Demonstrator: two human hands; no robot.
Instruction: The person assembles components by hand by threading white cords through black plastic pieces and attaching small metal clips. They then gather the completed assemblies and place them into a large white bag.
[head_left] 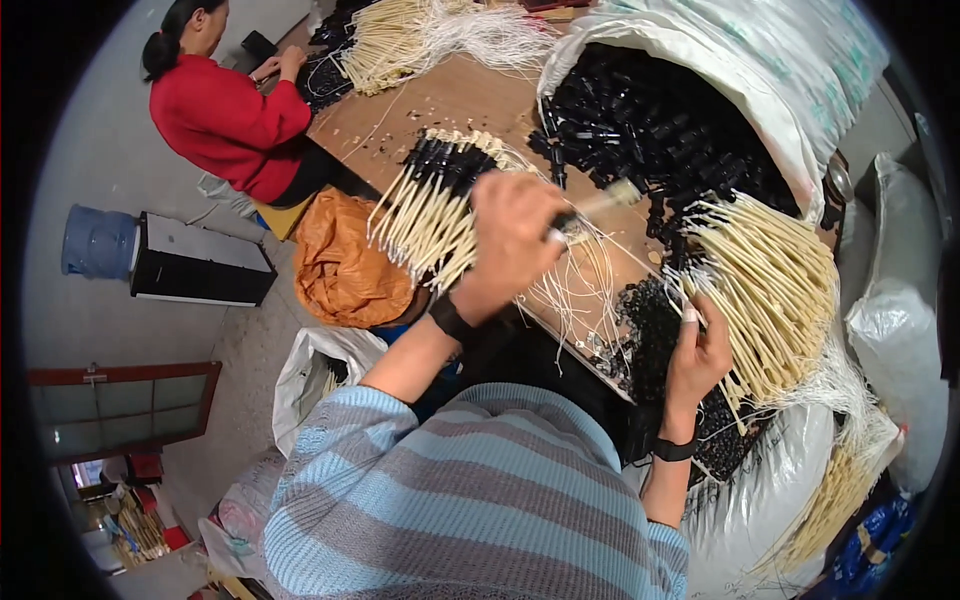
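Left hand (pixel 512 240) fingers pinch one cream rod (pixel 600 200); right hand (pixel 697 355) fingers grip one cream rod bundle (pixel 770 290).

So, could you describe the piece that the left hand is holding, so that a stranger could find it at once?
Start at the big white sack of black parts at the top right of the wooden table. Just left of it, the left hand grips one cream stick with a black end. It alone is lifted and apart; the other sticks lie in fanned bundles on both sides.
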